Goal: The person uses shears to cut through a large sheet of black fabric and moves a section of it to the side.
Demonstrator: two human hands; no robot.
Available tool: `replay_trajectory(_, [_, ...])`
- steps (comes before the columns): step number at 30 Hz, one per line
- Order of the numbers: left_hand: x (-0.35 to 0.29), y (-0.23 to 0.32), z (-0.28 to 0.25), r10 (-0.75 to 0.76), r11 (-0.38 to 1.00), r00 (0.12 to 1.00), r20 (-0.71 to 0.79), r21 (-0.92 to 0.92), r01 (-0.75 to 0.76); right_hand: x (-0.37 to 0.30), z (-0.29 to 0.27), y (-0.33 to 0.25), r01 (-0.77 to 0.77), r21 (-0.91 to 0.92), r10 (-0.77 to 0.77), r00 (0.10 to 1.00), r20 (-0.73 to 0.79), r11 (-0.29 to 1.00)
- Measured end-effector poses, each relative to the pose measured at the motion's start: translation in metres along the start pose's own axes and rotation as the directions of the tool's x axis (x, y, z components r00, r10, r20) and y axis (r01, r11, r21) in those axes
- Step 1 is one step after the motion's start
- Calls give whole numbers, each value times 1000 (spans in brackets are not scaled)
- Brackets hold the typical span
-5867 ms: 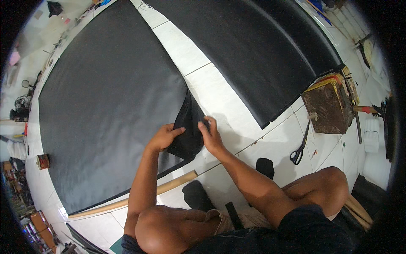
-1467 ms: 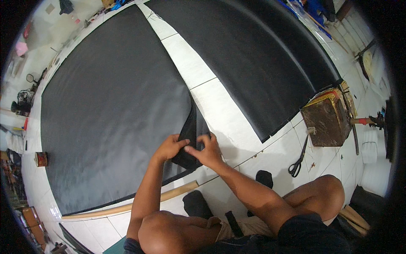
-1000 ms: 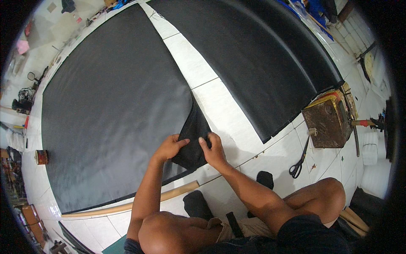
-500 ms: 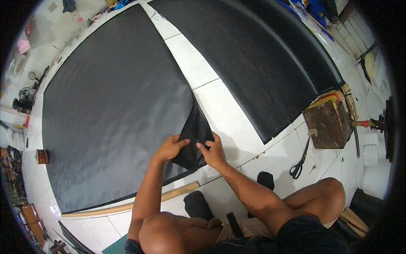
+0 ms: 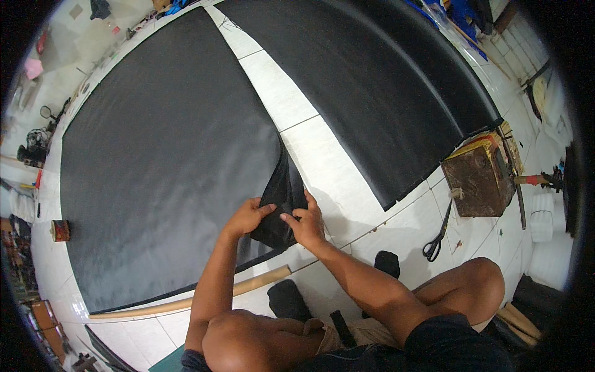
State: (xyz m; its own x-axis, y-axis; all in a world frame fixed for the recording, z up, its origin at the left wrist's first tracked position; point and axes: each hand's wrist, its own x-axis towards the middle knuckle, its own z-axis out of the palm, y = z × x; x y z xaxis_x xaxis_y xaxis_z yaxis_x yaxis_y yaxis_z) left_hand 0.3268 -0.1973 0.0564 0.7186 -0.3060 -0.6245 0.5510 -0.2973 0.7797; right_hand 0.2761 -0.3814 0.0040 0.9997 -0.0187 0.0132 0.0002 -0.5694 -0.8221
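Note:
A large sheet of black leather-like fabric [image 5: 167,149] lies spread over the floor in front of me. Its near right corner is turned up, showing a darker matte underside. My left hand [image 5: 248,217] grips the folded part, thumb pressed on top. On the other side of the fold, my right hand [image 5: 305,222] holds the sheet's edge, its thumb and fingers closed on the fabric. The fingertips under the cloth are partly hidden. A second black sheet [image 5: 359,93] lies to the right, apart from the first, with a strip of floor between them.
Black-handled scissors [image 5: 434,245] lie on the white tiles at right, beside a brown block [image 5: 476,180] at the second sheet's corner. A tan strip [image 5: 248,285] runs along the near edge. A small tin [image 5: 61,230] stands at the left edge.
My right hand has shifted slightly left with the fabric edge, drawing the fold a little narrower. My left hand keeps its grip almost unmoved.

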Motion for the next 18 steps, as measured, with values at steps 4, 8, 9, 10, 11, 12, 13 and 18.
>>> replay_trajectory(4, [1, -1, 3, 17, 1000, 1000, -7, 17, -17, 2, -9, 15, -37, 69, 31, 996, 82, 997])
replay_trajectory(8, [6, -10, 2, 33, 999, 999, -10, 5, -33, 9, -9, -9, -105, 199, 119, 991, -57, 974])
replay_trajectory(9, [6, -9, 1, 20, 999, 1000, -10, 38, -20, 8, -10, -20, -112, 88, 113, 994, -3, 990])
replay_trajectory(10, [5, -9, 0, 7, 997, 1000, -11, 71, -6, 8, -12, -27, -111, -23, 112, 992, 52, 994])
replay_trajectory(11, [6, -6, 0, 1, 994, 1000, -13, 106, 1, 6, -14, -26, -62, -101, 75, 990, 122, 993])
replay_trajectory(12, [7, -3, 0, -2, 990, 1000, -14, 138, 4, 5, -14, -24, -56, -104, 67, 992, 110, 993])
replay_trajectory(13, [7, -2, 0, -5, 985, 1000, -16, 170, 7, 6, -13, -23, -49, -106, 59, 993, 99, 993])
replay_trajectory(18, [6, -13, -5, 11, 994, 999, -36, 110, -7, 5, -6, -6, -9, -89, 15, 997, 71, 996])
